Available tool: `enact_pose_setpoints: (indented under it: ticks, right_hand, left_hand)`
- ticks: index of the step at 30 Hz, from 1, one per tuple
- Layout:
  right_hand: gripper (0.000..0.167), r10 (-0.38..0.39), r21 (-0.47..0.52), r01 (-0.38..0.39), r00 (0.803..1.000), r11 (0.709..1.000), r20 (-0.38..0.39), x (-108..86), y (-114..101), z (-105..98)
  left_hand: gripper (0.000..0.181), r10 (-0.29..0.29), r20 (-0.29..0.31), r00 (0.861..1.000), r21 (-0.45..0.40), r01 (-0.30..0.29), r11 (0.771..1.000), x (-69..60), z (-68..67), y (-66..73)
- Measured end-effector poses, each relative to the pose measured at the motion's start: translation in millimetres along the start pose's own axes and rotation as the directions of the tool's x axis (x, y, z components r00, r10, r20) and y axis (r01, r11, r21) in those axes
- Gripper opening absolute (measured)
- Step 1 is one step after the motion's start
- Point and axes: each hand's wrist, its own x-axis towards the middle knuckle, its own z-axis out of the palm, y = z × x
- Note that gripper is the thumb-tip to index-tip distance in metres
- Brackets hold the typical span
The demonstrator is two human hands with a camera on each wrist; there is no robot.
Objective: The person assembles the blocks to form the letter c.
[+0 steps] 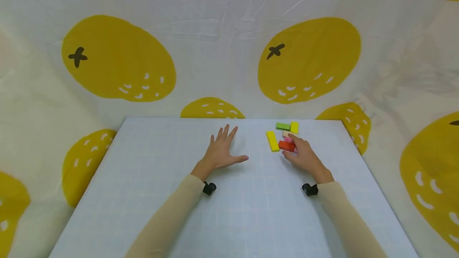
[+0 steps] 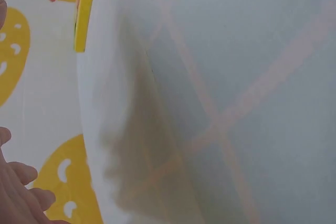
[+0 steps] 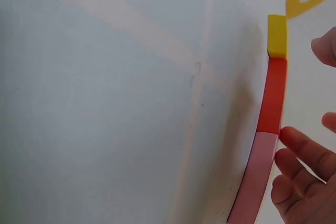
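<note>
My right hand is over a small group of coloured blocks, thumb and fingers spread apart around the red block. In the right wrist view, its fingers are beside the pink block and the red one; whether they touch is unclear. Part of the pink is hidden under the hand in the head view. A long yellow block lies left of the red one. My left hand hovers left of the group, fingers spread, holding nothing.
Behind the red block lie a pale wooden block, a green block and another yellow block. They are near the far edge of the white table. A fruit-patterned cloth hangs behind.
</note>
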Motion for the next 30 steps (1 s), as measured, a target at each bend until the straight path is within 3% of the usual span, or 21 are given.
enact_pose_setpoints:
  ticks: [11, 17, 23, 30]
  right_hand:
    - [0.062, -0.051, -0.099, 0.044, 0.997, 0.994, -0.062, -4.5, -6.0, -3.3]
    - [0.047, -0.109, -0.136, 0.095, 0.989, 0.986, -0.101, -11.4, -10.0, 1.0]
    - [0.057, -0.059, -0.158, 0.052, 0.997, 0.986, -0.040, -14.3, -12.7, 6.3]
    - [0.067, -0.093, -0.204, 0.093, 0.996, 0.975, 0.007, -9.8, -10.4, 14.6]
  left_hand:
    - [0.117, 0.028, 0.008, 1.000, -0.020, -0.028, 0.999, 18.1, 2.0, 11.8]
    - [0.117, 0.070, 0.057, 0.996, -0.025, -0.069, 0.997, 28.7, 6.0, 23.7]
    - [0.117, 0.105, 0.111, 0.988, 0.024, -0.108, 0.994, 44.8, 15.0, 35.1]
    - [0.112, 0.123, 0.131, 0.984, 0.029, -0.128, 0.991, 61.5, 30.4, 43.2]
